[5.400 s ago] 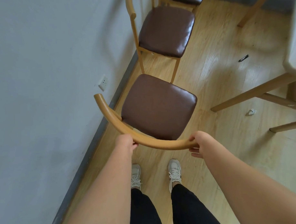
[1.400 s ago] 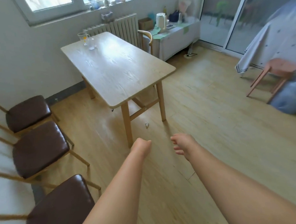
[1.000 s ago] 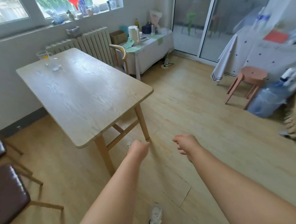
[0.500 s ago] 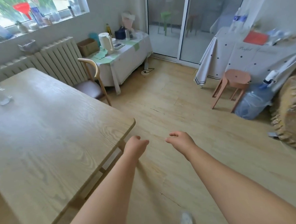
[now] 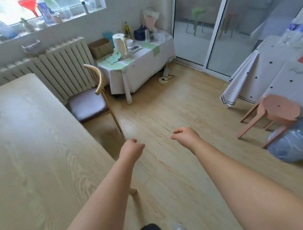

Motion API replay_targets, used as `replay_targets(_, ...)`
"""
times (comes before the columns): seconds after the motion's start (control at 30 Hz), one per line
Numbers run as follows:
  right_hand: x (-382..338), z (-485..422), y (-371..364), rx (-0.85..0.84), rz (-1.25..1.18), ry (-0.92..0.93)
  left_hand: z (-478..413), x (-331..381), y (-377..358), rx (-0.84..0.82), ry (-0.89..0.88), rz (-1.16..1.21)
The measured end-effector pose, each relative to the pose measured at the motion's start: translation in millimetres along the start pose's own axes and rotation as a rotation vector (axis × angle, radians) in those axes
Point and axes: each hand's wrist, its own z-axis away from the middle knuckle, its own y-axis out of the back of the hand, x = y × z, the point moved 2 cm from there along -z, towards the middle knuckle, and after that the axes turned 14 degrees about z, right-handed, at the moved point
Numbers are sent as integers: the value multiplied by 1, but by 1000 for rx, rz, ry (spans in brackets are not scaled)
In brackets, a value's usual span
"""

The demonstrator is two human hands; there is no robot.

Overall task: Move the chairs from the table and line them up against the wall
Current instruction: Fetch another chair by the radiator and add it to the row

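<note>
left hand (image 5: 131,148): outstretched, fingers loosely curled, empty | right hand (image 5: 185,137): likewise | chair (image 5: 88,105): ahead, beside table (image 5: 37,153)

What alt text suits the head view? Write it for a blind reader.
Empty left hand and right hand extend over the floor toward a chair at the table, with a radiator behind.

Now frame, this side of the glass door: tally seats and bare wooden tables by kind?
Brown-seat chair: 1
Pink stool: 1
Bare wooden table: 1
Total: 3
</note>
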Motion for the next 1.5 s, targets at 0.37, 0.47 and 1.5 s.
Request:
replay_targets(0.37,-127,-189,-3,-256,107,162,-171,67,47,173,119,72)
replay_targets(0.47,-164,-240,8,-296,140,166,-224,99,65,195,161,106)
replay_targets(1.5,-509,-632,-69,-596,517,478,-577,209,164,656,670,973)
